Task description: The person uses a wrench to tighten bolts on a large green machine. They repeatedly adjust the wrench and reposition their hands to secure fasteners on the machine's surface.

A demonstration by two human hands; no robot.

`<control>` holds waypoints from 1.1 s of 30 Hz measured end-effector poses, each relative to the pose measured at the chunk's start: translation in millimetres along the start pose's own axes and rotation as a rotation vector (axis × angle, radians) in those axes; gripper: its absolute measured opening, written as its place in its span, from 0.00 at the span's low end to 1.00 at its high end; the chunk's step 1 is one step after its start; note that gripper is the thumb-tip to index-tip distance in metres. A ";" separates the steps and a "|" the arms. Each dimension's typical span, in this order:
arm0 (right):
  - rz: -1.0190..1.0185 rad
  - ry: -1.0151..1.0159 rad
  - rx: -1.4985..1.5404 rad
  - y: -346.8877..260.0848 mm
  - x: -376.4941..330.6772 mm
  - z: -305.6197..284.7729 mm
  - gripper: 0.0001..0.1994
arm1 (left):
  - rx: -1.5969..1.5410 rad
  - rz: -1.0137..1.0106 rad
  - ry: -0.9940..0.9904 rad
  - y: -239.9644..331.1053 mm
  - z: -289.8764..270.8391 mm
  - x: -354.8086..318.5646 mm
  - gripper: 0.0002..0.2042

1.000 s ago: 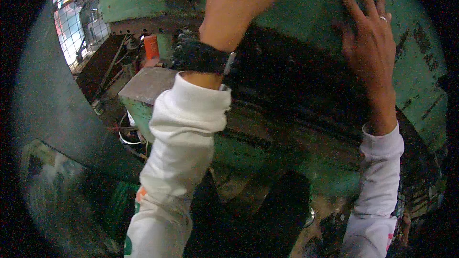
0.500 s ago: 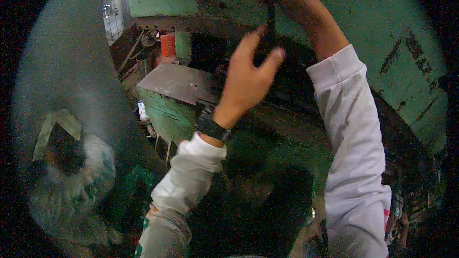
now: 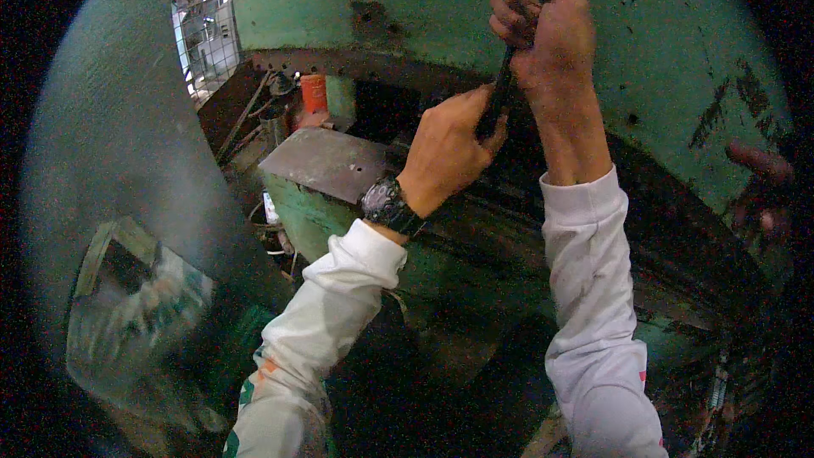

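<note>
A dark, slim rod-like bar slants upward in front of a green metal machine; its exact kind is hard to make out. My right hand is wrapped round its upper part, fingers curled. Lower down, my left hand pinches the same bar between thumb and fingers, with a black watch on that wrist. Behind both hands runs the machine's long dark slot, and the bar's lower end is partly hidden by my left fingers.
A metal ledge juts out left of my left hand, with an orange-red container behind it. Green plating rises at the back. Another person's hand shows blurred at the right. A cloth garment hangs lower left.
My left hand has closed on the bar; its thumb and fingers were apart before. My right hand shows lower and further right. Another person's hand has come into view at the right.
</note>
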State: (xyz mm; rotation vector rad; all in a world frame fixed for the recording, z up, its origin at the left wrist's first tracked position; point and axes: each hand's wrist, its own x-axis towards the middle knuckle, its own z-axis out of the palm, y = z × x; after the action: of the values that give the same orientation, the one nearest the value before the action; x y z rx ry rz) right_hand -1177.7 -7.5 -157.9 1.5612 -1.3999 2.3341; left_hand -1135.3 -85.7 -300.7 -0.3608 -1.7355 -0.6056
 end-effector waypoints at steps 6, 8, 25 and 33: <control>-0.048 0.067 0.006 -9.0 -18.0 -0.7 0.20 | -0.010 -0.088 -0.010 9.2 6.4 -2.3 0.17; 0.069 0.043 -0.049 -3.5 -41.9 1.7 0.20 | -0.079 -0.103 0.043 9.1 -3.1 -12.2 0.21; 0.238 -0.181 -0.484 -35.1 -130.6 1.3 0.19 | -0.679 -0.805 0.120 8.2 -32.0 -68.5 0.17; 0.746 -0.184 -0.869 27.7 -308.2 -95.4 0.18 | 0.294 -0.202 0.126 -47.2 -34.6 -5.4 0.18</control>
State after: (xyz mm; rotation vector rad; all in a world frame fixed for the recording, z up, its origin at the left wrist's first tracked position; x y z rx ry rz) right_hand -1104.9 175.3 -415.1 1.0800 -2.8591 1.3272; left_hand -1131.7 -143.6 -310.0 0.0589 -1.7196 -0.4953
